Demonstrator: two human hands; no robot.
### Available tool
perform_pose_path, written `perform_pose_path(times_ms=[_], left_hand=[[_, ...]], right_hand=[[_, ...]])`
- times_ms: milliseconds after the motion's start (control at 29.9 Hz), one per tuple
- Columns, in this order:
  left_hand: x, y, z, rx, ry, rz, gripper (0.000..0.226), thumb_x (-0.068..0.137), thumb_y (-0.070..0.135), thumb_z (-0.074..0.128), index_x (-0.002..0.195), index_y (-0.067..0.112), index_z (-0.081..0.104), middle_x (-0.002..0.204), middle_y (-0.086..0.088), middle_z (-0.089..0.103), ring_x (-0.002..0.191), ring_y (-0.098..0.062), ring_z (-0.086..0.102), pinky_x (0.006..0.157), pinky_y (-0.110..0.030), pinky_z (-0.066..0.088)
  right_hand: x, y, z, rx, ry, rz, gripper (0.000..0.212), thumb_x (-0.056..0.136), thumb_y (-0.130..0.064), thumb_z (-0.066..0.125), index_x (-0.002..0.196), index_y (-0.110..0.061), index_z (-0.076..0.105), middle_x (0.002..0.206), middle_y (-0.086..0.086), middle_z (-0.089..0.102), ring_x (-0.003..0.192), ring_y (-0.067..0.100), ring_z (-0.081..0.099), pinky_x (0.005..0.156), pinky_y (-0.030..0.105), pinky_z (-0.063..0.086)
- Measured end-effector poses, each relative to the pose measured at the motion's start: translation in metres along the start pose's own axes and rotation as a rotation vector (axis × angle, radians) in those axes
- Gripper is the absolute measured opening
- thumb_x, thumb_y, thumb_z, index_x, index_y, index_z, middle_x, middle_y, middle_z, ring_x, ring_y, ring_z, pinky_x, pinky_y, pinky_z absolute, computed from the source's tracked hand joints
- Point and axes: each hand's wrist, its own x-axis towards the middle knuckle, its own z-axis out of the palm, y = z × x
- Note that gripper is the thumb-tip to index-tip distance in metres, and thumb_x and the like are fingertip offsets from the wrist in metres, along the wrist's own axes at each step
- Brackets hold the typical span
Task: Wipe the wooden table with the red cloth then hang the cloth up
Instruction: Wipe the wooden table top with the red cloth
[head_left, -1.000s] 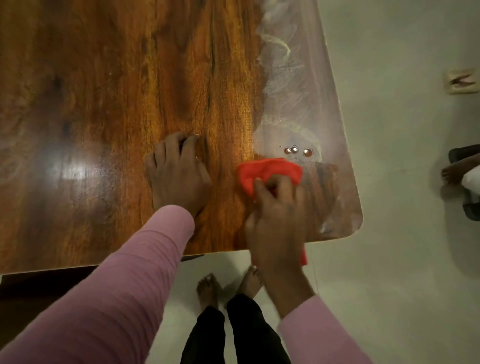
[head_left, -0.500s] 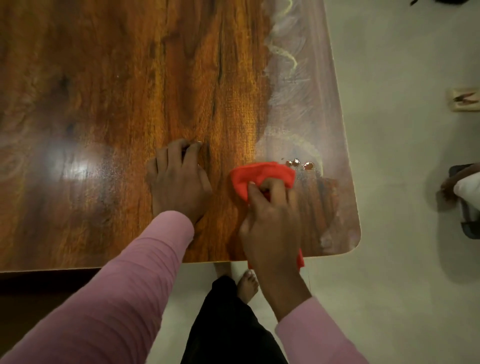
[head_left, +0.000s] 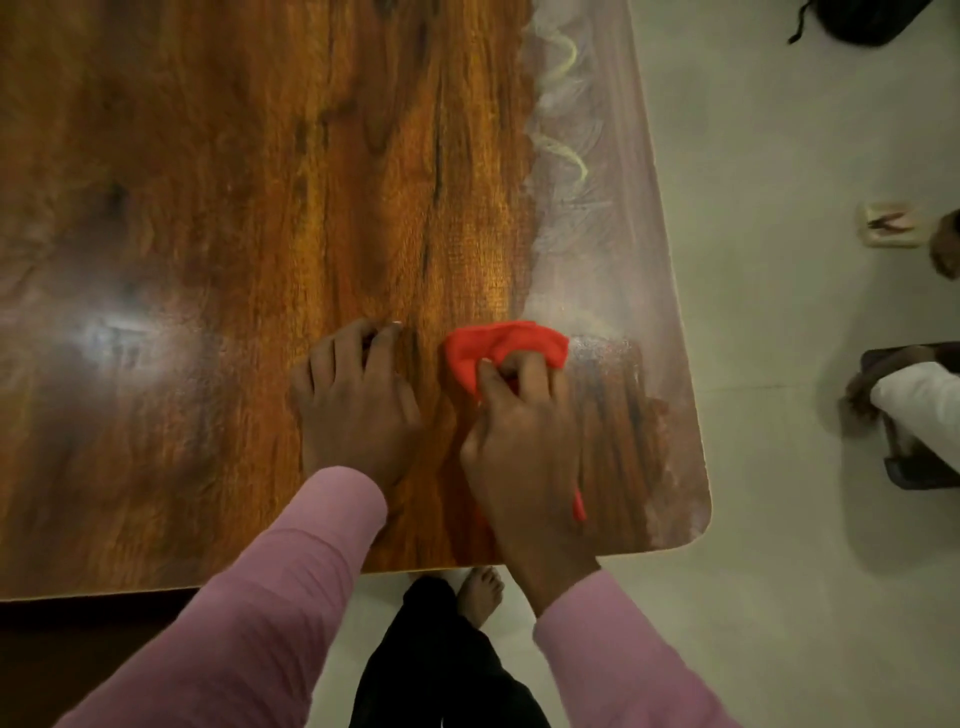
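Right hand (head_left: 519, 441) grips the bunched red cloth (head_left: 498, 348) by the table's (head_left: 260, 208) near right corner, left hand (head_left: 358, 405) rests empty beside it, and that small wad may only smear the pale film (head_left: 587, 208) along the right edge.

Red cloth (head_left: 506, 347); brown, dark-grained table (head_left: 260, 182) with whitish smear band (head_left: 582, 171) along its right side; pink sleeves (head_left: 270, 597); black trousers (head_left: 441, 670); pale grey floor (head_left: 779, 571).

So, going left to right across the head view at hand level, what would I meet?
Light glare → left hand → red cloth → dusty table edge → another person's foot.
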Motion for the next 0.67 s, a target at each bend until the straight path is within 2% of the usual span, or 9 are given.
perform_pose_path(times_ms=[67, 100, 234, 301, 401, 468, 535, 602, 668], left_hand=[[-0.001, -0.001, -0.002, -0.011, -0.018, 0.007, 0.046, 0.083, 0.022, 0.042, 0.124, 0.014, 0.060, 0.125, -0.011, 0.055, 0.113, -0.034, 0.048, 0.094, -0.051, 0.037], [0.000, -0.003, -0.003, -0.018, -0.026, 0.011, 0.046, 0.083, 0.024, 0.040, 0.124, 0.014, 0.060, 0.125, -0.010, 0.055, 0.113, -0.033, 0.048, 0.095, -0.051, 0.036], [0.013, -0.005, -0.008, -0.058, -0.046, 0.005, 0.046, 0.084, 0.029, 0.034, 0.117, 0.016, 0.063, 0.120, -0.008, 0.058, 0.111, -0.030, 0.050, 0.096, -0.048, 0.033], [0.030, -0.001, -0.010, -0.066, -0.053, -0.008, 0.043, 0.083, 0.027, 0.035, 0.113, 0.016, 0.064, 0.119, -0.009, 0.058, 0.109, -0.031, 0.050, 0.096, -0.048, 0.032], [0.068, 0.008, -0.007, -0.050, -0.070, -0.001, 0.042, 0.082, 0.026, 0.038, 0.115, 0.017, 0.062, 0.124, -0.010, 0.055, 0.113, -0.033, 0.048, 0.097, -0.048, 0.032], [0.093, 0.013, -0.003, -0.021, -0.083, 0.037, 0.042, 0.083, 0.026, 0.040, 0.118, 0.017, 0.059, 0.126, -0.009, 0.053, 0.114, -0.033, 0.046, 0.097, -0.047, 0.032], [0.118, 0.015, 0.000, -0.019, -0.067, 0.058, 0.041, 0.083, 0.026, 0.042, 0.120, 0.017, 0.058, 0.126, -0.009, 0.053, 0.115, -0.032, 0.046, 0.097, -0.046, 0.032], [0.138, 0.013, 0.003, -0.026, -0.049, 0.062, 0.041, 0.085, 0.025, 0.045, 0.123, 0.017, 0.057, 0.129, -0.009, 0.052, 0.116, -0.033, 0.045, 0.098, -0.046, 0.031], [0.149, 0.010, 0.009, -0.014, -0.042, 0.068, 0.041, 0.086, 0.024, 0.045, 0.124, 0.016, 0.056, 0.130, -0.010, 0.051, 0.117, -0.033, 0.044, 0.097, -0.046, 0.032]], right_hand=[[0.004, 0.010, -0.007, -0.029, -0.048, -0.087, 0.042, 0.079, -0.014, 0.055, 0.120, -0.012, 0.065, 0.113, 0.008, 0.057, 0.101, 0.028, 0.051, 0.079, 0.038, 0.050], [0.009, 0.020, -0.013, -0.055, -0.054, -0.071, 0.043, 0.080, -0.015, 0.055, 0.122, -0.014, 0.064, 0.115, 0.007, 0.056, 0.103, 0.028, 0.050, 0.080, 0.038, 0.050], [0.047, 0.050, -0.026, -0.078, 0.076, 0.270, 0.037, 0.086, -0.014, 0.051, 0.119, -0.019, 0.066, 0.115, 0.006, 0.052, 0.103, 0.026, 0.047, 0.083, 0.033, 0.042], [0.055, 0.035, -0.018, -0.095, 0.094, 0.318, 0.038, 0.085, -0.014, 0.050, 0.120, -0.018, 0.066, 0.114, 0.007, 0.052, 0.105, 0.026, 0.043, 0.087, 0.032, 0.038], [0.050, -0.002, -0.001, -0.040, 0.021, 0.127, 0.042, 0.079, -0.012, 0.053, 0.119, -0.014, 0.066, 0.114, 0.008, 0.054, 0.106, 0.028, 0.044, 0.087, 0.040, 0.044], [0.043, -0.008, 0.003, -0.005, -0.056, -0.012, 0.042, 0.080, -0.013, 0.054, 0.120, -0.013, 0.065, 0.116, 0.008, 0.055, 0.105, 0.028, 0.049, 0.080, 0.039, 0.049], [0.050, 0.003, -0.003, -0.054, -0.052, -0.060, 0.041, 0.081, -0.014, 0.058, 0.122, -0.013, 0.065, 0.116, 0.007, 0.056, 0.105, 0.027, 0.051, 0.082, 0.037, 0.048], [0.072, 0.022, -0.011, -0.093, 0.011, 0.060, 0.039, 0.082, -0.011, 0.059, 0.120, -0.014, 0.066, 0.116, 0.010, 0.056, 0.105, 0.031, 0.051, 0.085, 0.040, 0.045], [0.102, 0.034, -0.014, -0.050, 0.088, 0.265, 0.034, 0.085, -0.009, 0.053, 0.115, -0.014, 0.068, 0.115, 0.011, 0.053, 0.106, 0.034, 0.049, 0.086, 0.041, 0.045]])
